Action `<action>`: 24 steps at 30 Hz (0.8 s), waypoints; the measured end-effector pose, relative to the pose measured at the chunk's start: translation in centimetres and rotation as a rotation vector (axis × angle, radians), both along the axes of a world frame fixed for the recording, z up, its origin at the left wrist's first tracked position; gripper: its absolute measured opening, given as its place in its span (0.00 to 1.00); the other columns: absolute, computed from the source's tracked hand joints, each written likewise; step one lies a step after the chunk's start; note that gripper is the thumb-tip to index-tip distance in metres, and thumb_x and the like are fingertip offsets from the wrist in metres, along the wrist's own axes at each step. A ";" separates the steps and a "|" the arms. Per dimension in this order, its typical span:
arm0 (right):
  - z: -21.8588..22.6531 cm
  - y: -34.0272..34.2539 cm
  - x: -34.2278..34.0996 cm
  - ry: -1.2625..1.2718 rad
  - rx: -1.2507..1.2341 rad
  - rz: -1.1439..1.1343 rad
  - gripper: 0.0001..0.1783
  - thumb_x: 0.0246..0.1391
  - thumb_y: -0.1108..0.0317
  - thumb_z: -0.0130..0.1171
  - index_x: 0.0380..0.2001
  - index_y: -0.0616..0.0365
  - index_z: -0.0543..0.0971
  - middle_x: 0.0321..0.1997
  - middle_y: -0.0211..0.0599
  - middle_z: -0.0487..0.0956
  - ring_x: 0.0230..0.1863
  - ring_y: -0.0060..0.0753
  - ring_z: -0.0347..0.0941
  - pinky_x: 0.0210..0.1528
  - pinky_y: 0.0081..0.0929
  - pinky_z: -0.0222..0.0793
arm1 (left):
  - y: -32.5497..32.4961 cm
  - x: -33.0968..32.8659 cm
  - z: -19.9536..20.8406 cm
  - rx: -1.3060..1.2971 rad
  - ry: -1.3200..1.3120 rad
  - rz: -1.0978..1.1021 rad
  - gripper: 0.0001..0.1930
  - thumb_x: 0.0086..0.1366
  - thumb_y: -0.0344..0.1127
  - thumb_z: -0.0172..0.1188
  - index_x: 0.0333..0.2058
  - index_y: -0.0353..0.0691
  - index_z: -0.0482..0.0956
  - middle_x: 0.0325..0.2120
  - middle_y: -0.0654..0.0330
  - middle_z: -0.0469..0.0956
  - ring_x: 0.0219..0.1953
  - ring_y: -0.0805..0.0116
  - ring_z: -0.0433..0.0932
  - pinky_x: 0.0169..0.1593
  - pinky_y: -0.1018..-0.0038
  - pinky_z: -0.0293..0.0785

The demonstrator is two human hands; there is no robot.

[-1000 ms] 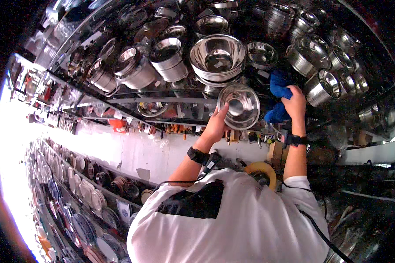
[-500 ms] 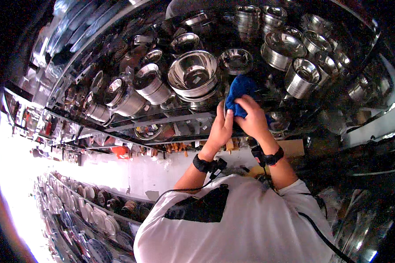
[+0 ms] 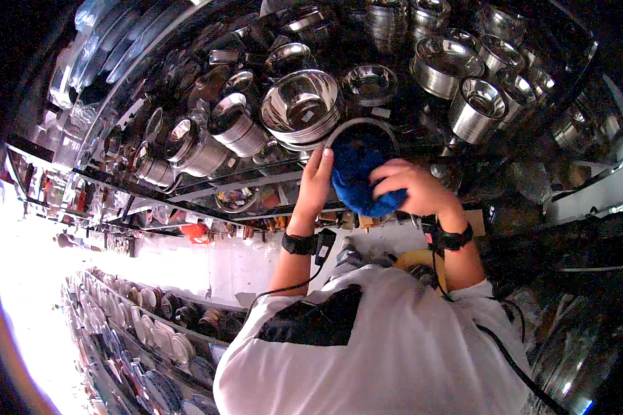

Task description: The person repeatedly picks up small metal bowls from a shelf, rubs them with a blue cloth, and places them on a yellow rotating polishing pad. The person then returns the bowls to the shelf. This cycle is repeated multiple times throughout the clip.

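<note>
My left hand (image 3: 316, 181) holds a round steel bowl (image 3: 339, 133) by its left rim, raised in front of the shelves. My right hand (image 3: 417, 187) is shut on a blue cloth (image 3: 358, 173) and presses it into the bowl's opening. The cloth covers nearly all of the bowl, so only a thin arc of rim shows above it. Both wrists wear black bands, and a cable runs down from the left one over my white shirt.
Shelves packed with steelware fill the upper view: a stack of wide bowls (image 3: 301, 107), lidded pots (image 3: 232, 124), deep containers (image 3: 477, 100). Racks of plates (image 3: 152, 339) run along the lower left. A glass shelf edge (image 3: 256, 183) crosses just behind my hands.
One second ago the bowl's inside was visible and the cloth was beside it at the right. My right hand has brought the cloth into the bowl, covering it; the view has shifted.
</note>
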State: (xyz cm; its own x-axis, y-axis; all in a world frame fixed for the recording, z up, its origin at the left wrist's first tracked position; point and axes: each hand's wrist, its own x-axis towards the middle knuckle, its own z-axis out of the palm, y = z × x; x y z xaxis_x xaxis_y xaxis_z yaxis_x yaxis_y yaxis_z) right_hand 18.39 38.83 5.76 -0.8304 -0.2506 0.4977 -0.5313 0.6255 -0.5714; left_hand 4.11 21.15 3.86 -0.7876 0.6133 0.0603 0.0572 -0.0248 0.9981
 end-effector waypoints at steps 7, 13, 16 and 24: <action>-2.0 4.6 3.4 0.108 -0.975 -0.560 0.26 0.31 0.78 0.61 0.42 0.58 0.74 0.45 0.37 0.74 0.49 0.35 0.68 0.55 0.32 0.60 | -0.4 1.2 0.5 0.172 -0.291 0.082 0.18 0.66 0.38 0.45 0.50 0.33 0.65 0.42 0.58 0.71 0.43 0.73 0.69 0.46 0.77 0.66; -4.6 1.4 1.1 -0.121 -1.239 -0.447 0.31 0.41 0.68 0.65 0.51 0.60 0.67 0.48 0.37 0.73 0.47 0.33 0.69 0.53 0.30 0.61 | 1.1 3.4 -0.3 0.206 -0.452 -0.100 0.15 0.60 0.28 0.53 0.46 0.34 0.68 0.38 0.61 0.74 0.39 0.73 0.73 0.43 0.77 0.69; -4.8 0.2 0.3 -0.353 -1.025 -0.406 0.31 0.44 0.63 0.62 0.52 0.59 0.67 0.48 0.36 0.72 0.48 0.31 0.67 0.53 0.28 0.61 | 1.7 4.3 -0.9 0.185 -0.362 -0.094 0.14 0.61 0.30 0.53 0.46 0.34 0.68 0.38 0.61 0.74 0.40 0.74 0.72 0.46 0.77 0.67; -4.9 0.6 -0.7 -0.429 -0.985 -0.223 0.27 0.44 0.69 0.61 0.50 0.59 0.69 0.46 0.32 0.74 0.46 0.27 0.68 0.51 0.26 0.62 | 1.6 3.2 0.4 -0.072 -0.020 0.112 0.12 0.61 0.37 0.56 0.41 0.37 0.73 0.31 0.67 0.75 0.32 0.80 0.69 0.38 0.82 0.66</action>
State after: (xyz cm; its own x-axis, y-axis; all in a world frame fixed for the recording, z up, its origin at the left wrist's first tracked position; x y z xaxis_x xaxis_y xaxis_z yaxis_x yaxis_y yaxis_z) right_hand 17.68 39.41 0.90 -0.9596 0.2756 0.0561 -0.1006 -0.1497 -0.9836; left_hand 7.30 22.79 4.31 -0.8520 0.5235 0.0031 0.0357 0.0522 0.9980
